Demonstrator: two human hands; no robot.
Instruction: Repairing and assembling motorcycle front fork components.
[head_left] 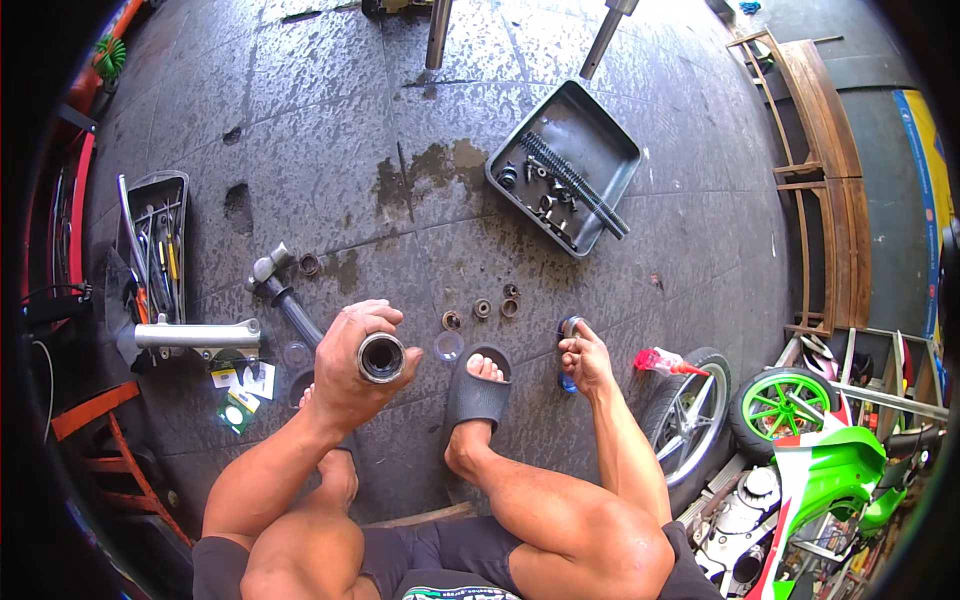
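Observation:
My left hand is closed round a metal fork tube, its round open mouth facing up toward me. From behind that hand a dark shaft with a grey lugged end reaches away over the floor; it seems to be the same tube. My right hand, fingers curled, grips a blue cylindrical thing with a silvery round end; its kind is partly hidden. Between my hands lie several small rings and bushings and a clear round cap.
Ahead stands a black tray holding a long spring and small parts. To the left are a silver fork leg, a tool tray and small packets. A red-capped bottle, wheels and green bodywork lie right.

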